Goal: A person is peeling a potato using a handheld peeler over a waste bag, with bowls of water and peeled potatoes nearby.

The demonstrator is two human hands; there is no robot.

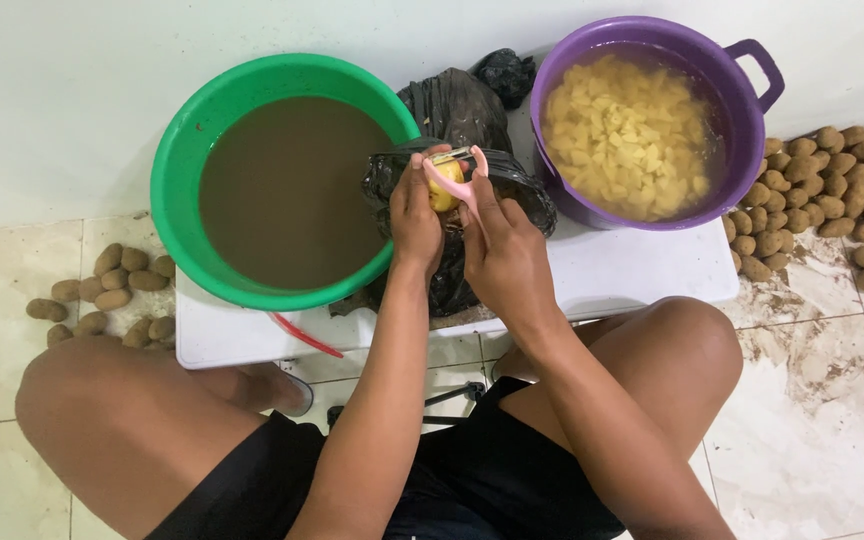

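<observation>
Underfoot, pale marble-patterned floor tiles (822,430) streaked with brown dirt, meeting a plain white wall (72,90) at the top. Set low against that wall, one small white table (632,275), knees to either side of it. On its left end and overhanging the left edge, one green basin (177,150) full of murky brown water. On its far right corner, one purple tub (742,120) with a side handle, filled with water and yellow cut potato pieces (627,135), too many to count. Between the two vessels, at the middle of the tabletop, one open black plastic bag (457,275), and behind it toward the wall more crumpled black plastic (462,100). Two heaps of unpeeled brown potatoes on the floor: a smaller one (112,295) left of the table, roughly a dozen, and a much larger one (837,195) off the right edge, beyond counting. Over the bag's mouth, left hand (415,215) curled shut round one half-peeled yellow potato (444,185); right hand (502,255) closed on one pink peeler (460,180), blade laid across the potato's top. Under the near edge, a red curved strip (302,338) and a dark object (452,398), kind unclear.
</observation>
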